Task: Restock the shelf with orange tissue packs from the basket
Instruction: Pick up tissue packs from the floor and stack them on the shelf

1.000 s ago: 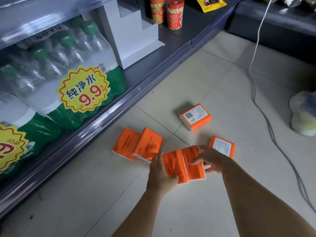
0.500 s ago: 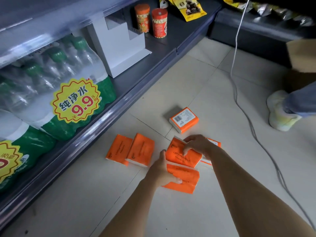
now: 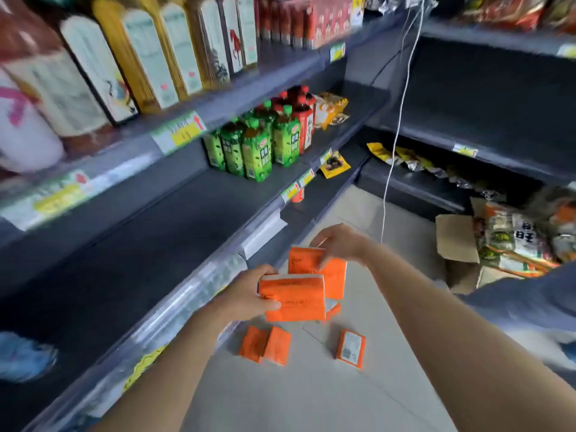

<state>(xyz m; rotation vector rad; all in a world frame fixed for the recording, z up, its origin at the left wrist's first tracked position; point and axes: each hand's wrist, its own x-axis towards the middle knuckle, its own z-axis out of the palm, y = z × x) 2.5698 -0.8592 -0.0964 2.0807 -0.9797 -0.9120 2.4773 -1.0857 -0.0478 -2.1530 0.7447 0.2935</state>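
Observation:
My left hand grips an orange tissue pack in the air beside the shelf edge. Just beyond it, my right hand holds a second orange tissue pack by its top. Both packs hover above the floor, close to the dark middle shelf, which has a wide bare stretch. On the floor tiles below lie two orange packs side by side and one more orange pack with its label up. No basket is in view.
Green drink bottles and red-capped bottles stand farther along the middle shelf. Tall bottles fill the shelf above. A cardboard box of snack bags sits on the floor at right. A white cable hangs down in the corner.
Both hands have lifted their orange packs off the floor up to the height of the middle shelf. My view has swung upward from the floor to the shelves.

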